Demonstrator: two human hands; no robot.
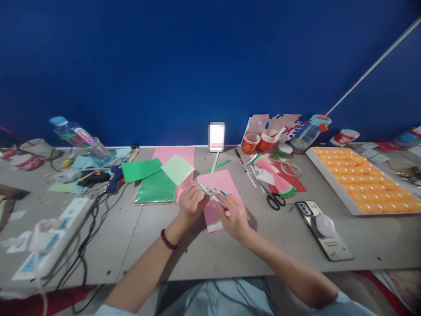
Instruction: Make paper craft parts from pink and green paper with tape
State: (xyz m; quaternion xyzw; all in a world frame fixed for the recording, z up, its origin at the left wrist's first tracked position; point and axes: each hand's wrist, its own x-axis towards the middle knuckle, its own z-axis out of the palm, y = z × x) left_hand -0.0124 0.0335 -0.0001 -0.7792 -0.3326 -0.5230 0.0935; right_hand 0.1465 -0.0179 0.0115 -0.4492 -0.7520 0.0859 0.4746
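Observation:
My left hand [192,202] is closed around one end of a thin green and white paper strip [205,188]. My right hand [235,216] grips a slim white thing with blue markings [218,192], perhaps a glue tube, whose tip meets the strip. Both hands are close together over a pink sheet [222,177] that has a pale green band along its near edge. Beyond it lie a dark green strip [224,165] and a whitish strip [215,162]. To the left are a pale green square [178,170] and a green card [142,170].
Black-handled scissors [276,201], a pink and green paper fan [275,175] and red paper cups [251,142] are at right. Farther right lie a phone [324,230] and a tray of orange domes [362,180]. A power strip [54,237] with cables and a glue gun [115,179] occupy the left.

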